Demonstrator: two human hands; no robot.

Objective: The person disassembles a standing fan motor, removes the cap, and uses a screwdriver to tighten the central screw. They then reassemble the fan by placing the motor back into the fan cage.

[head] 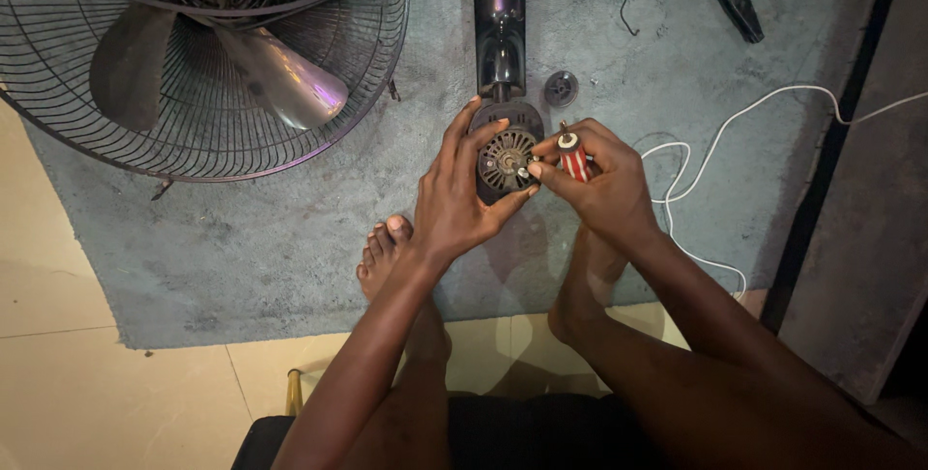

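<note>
A round fan motor [507, 158] with copper windings stands at the end of a dark stand pole [499, 6], lying on a grey-blue rug [242, 238]. My left hand [462, 194] wraps around the motor's left and lower side. In my right hand [597, 180] is a screwdriver [571, 157] with a red and white striped handle, its tip at the motor's right edge. My fingertips meet beside the motor face.
A fan cage with grey blades [208, 54] lies at upper left. A small round cap [561, 88] sits right of the pole. A white cable [715, 151] loops at right. My bare feet [385, 252] rest on the rug's near edge, tiled floor [77, 383] beyond.
</note>
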